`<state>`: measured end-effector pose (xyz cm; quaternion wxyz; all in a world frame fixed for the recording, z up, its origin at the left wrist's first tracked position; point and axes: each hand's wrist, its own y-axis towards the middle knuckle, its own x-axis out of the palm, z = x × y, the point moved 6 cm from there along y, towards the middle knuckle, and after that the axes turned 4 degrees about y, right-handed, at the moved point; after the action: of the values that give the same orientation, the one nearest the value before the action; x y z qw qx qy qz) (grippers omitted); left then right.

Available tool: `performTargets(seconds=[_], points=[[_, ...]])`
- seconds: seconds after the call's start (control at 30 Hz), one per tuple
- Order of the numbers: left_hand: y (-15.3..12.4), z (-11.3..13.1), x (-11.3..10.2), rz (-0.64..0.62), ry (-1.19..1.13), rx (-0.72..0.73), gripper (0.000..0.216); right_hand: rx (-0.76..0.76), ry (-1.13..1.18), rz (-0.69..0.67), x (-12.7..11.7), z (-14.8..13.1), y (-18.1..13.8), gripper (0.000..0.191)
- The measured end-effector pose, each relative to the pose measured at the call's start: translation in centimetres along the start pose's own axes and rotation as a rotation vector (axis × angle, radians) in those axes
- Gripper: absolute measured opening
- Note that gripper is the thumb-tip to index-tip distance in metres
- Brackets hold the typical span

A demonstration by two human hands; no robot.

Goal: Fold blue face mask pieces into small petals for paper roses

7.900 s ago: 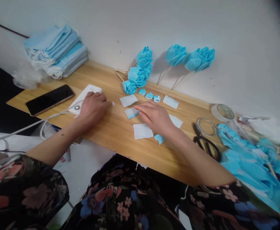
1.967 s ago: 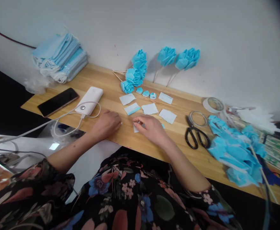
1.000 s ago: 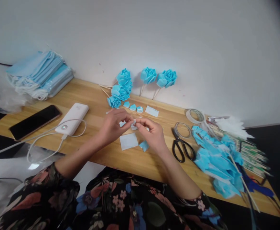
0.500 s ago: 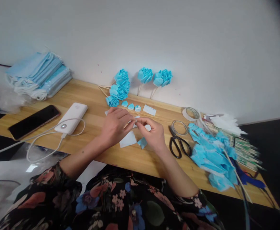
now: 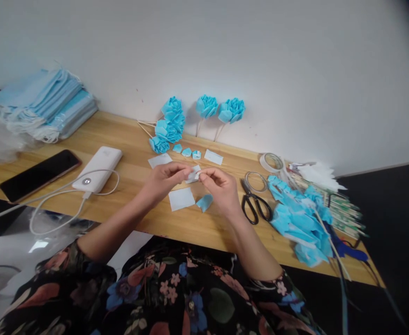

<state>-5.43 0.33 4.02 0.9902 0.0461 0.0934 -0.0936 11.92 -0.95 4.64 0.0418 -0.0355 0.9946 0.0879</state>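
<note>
My left hand (image 5: pixel 165 180) and my right hand (image 5: pixel 220 188) face each other above the table, thumbs and forefingers pinched. At my right fingertips a tiny white scrap (image 5: pixel 198 175) shows; its kind is too small to tell. Whatever my left fingertips hold, if anything, I cannot make out. Between the hands lies a pale rectangular piece (image 5: pixel 193 173), partly covered by fingers. Just below are a whitish square (image 5: pixel 181 199) and a curled blue piece (image 5: pixel 205 202). Beyond my hands sit several small folded blue petals (image 5: pixel 187 152) and another pale rectangle (image 5: pixel 214 157).
Blue flowers on sticks (image 5: pixel 169 120) lie at the back; two more flowers (image 5: pixel 231 110) lean on the wall. Black-handled scissors (image 5: pixel 255 207), tape rolls (image 5: pixel 272 162) and crumpled blue fabric (image 5: pixel 298 218) are right. Left are a phone (image 5: pixel 40 176), a cabled power bank (image 5: pixel 99 168) and stacked masks (image 5: pixel 51 104).
My hands have drawn slightly apart, and my left hand has turned, baring its thumb and the pale piece between the hands. The whole view has shifted a little.
</note>
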Motion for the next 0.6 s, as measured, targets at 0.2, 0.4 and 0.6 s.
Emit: performTargets(seconds=[0.2, 0.4, 0.6], points=[[-0.3, -0.3, 1.4, -0.12, -0.073, -0.084, 0.035, -0.097, -0.153, 0.022, 0.2, -0.9, -0.4, 0.013], [-0.3, -0.7, 2.2, -0.161, -0.21, -0.103, 0.033, -0.423, -0.483, 0.053, 0.4, -3.0, -1.2, 0.019], [-0.1, -1.4, 2.6, -0.233, -0.295, -0.169, 0.037, -0.735, -0.808, 0.045, 0.9, -3.3, -2.2, 0.022]])
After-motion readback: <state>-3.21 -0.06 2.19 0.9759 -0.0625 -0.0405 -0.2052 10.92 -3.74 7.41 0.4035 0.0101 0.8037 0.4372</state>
